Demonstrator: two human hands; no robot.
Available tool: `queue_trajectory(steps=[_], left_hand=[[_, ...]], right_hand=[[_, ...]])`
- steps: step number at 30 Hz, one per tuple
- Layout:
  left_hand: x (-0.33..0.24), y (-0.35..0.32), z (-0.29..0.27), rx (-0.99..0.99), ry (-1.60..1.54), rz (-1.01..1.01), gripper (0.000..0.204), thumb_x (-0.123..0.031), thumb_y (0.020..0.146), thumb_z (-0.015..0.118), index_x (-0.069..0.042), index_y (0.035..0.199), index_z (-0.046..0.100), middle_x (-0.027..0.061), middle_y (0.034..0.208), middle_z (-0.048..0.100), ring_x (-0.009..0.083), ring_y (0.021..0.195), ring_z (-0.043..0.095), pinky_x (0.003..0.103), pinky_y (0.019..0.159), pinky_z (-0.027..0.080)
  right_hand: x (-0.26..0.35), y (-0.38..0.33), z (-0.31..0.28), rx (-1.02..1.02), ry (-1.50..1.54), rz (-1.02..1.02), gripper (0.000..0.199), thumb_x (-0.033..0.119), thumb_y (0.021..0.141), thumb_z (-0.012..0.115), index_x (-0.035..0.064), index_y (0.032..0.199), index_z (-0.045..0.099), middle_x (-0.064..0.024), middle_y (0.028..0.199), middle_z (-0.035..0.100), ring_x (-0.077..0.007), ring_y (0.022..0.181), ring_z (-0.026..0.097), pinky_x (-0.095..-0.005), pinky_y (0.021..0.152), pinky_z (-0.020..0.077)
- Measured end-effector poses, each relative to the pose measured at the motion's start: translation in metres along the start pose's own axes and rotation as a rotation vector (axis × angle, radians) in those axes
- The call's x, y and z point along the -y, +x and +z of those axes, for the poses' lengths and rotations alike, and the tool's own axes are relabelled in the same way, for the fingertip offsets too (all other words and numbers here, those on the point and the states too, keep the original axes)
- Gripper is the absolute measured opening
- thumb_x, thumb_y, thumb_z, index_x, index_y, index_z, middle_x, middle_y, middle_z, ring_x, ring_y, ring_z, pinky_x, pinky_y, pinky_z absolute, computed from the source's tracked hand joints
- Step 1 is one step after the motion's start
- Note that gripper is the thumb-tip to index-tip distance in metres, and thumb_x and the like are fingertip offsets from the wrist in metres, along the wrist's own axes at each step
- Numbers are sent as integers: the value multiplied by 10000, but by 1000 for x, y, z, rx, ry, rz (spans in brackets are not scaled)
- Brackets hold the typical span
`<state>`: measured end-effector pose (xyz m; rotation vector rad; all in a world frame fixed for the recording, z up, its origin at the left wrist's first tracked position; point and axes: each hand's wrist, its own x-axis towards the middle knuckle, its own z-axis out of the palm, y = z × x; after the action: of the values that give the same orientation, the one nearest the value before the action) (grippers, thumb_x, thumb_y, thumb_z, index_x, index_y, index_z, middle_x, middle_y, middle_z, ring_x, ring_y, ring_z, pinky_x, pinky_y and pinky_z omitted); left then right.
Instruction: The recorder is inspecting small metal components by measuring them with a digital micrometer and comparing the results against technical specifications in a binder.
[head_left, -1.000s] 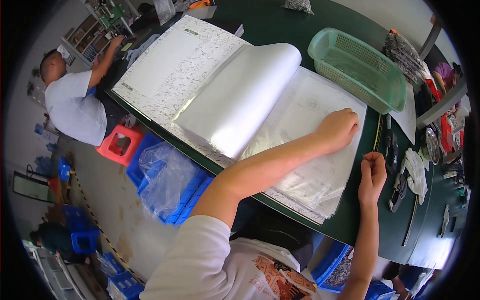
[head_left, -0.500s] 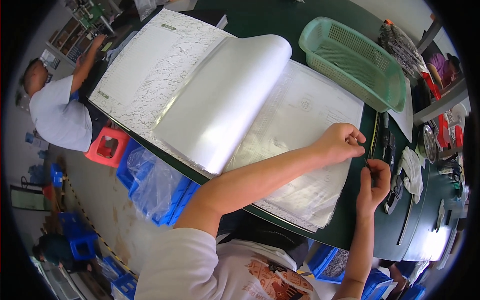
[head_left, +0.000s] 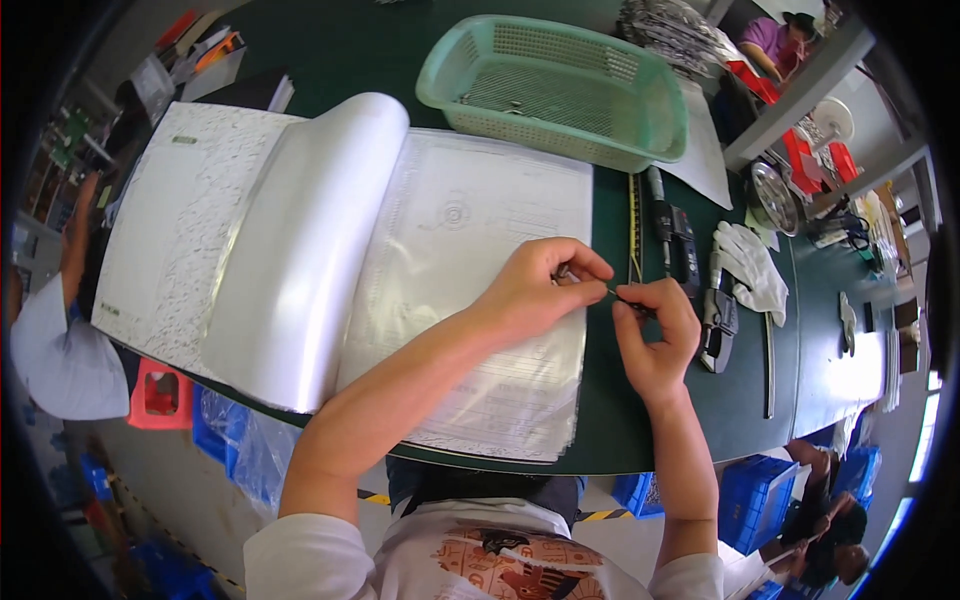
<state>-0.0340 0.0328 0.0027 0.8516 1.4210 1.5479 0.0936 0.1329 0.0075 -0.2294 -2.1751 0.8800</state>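
My left hand (head_left: 545, 288) hovers over the right edge of an open binder of clear sleeves (head_left: 470, 220), which hold printed drawings. Its fingers are curled in, with a small dark piece, too small to name, showing between them. Close beside it, over the green table, my right hand (head_left: 657, 335) pinches another small dark piece (head_left: 637, 308). The fingertips of both hands almost meet. A curled stack of sleeve pages (head_left: 300, 230) stands up left of the drawing page. Two micrometers, one (head_left: 678, 235) beyond my right hand and one (head_left: 718, 325) to its right, lie on the table.
Behind the binder stands a green plastic basket (head_left: 560, 135) with a few small parts inside. A yellow measuring strip (head_left: 634, 220), a white glove (head_left: 750, 270) and a thin metal rod (head_left: 769, 365) lie to the right. Co-workers are at the far left, far right and lower right.
My view has turned right, so binder and basket sit farther left in it. Both hands stay close together, fingers still closed, beside the binder's right edge.
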Motion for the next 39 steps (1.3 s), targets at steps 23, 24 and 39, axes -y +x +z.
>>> queue_trajectory(steps=[23, 24, 39], left_hand=[[-7, -3, -1, -19, 40, -52, 109, 2, 713, 609, -4, 821, 603, -28, 641, 505, 11, 567, 429, 145, 503, 358], [-6, -2, 0, -26, 34, -46, 110, 3, 713, 608, -4, 823, 603, -27, 643, 507, 11, 568, 430, 144, 504, 359], [-13, -14, 0, 19, -157, 124, 112, -13, 710, 627, -14, 818, 597, -41, 659, 482, 9, 559, 362, 153, 500, 295]], right_hand=[[4, -3, -1, 139, -42, 348, 76, 84, 769, 560, 21, 730, 540, -45, 548, 511, -117, 468, 481, -227, 433, 356], [2, -4, -3, 164, -39, 327, 67, 71, 754, 568, 25, 717, 536, -43, 546, 509, -129, 472, 479, -237, 448, 371], [-8, -2, -13, 44, 76, -34, 99, 14, 698, 569, 9, 760, 492, -57, 628, 489, -149, 512, 453, -239, 469, 364]])
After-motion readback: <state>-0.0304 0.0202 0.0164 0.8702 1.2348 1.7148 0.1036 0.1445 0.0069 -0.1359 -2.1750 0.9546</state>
